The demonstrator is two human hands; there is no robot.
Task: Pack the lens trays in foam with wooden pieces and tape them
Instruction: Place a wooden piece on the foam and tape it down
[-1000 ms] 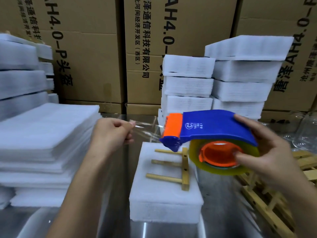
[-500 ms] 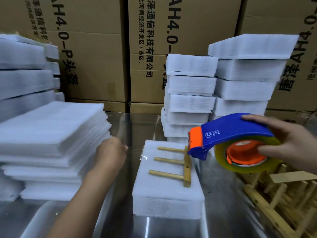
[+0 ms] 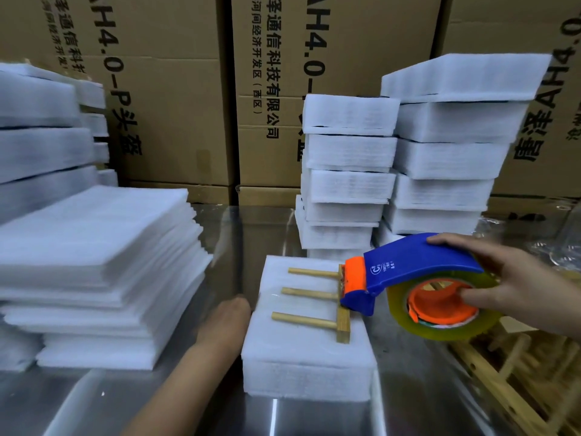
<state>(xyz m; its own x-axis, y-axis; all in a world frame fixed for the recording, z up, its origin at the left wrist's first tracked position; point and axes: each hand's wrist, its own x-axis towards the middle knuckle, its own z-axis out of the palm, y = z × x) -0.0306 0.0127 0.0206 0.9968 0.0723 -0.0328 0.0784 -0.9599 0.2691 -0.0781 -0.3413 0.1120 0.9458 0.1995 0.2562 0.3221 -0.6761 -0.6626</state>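
Atop foam pack [image 3: 301, 357], wooden piece [image 3: 342, 322], right hand [image 3: 528, 284] gripping tape dispenser [image 3: 418, 269]

The white foam block [image 3: 301, 357] lay flat. On its top face rested a wooden piece [image 3: 343, 324], a short bar along the block's right edge with three dowels pointing left. A blue-and-orange tape dispenser [image 3: 415, 269], carrying a roll of clear tape [image 3: 440, 330], hung tilted over the block's right edge, held by the right hand [image 3: 518, 284], its orange nose at the bar.
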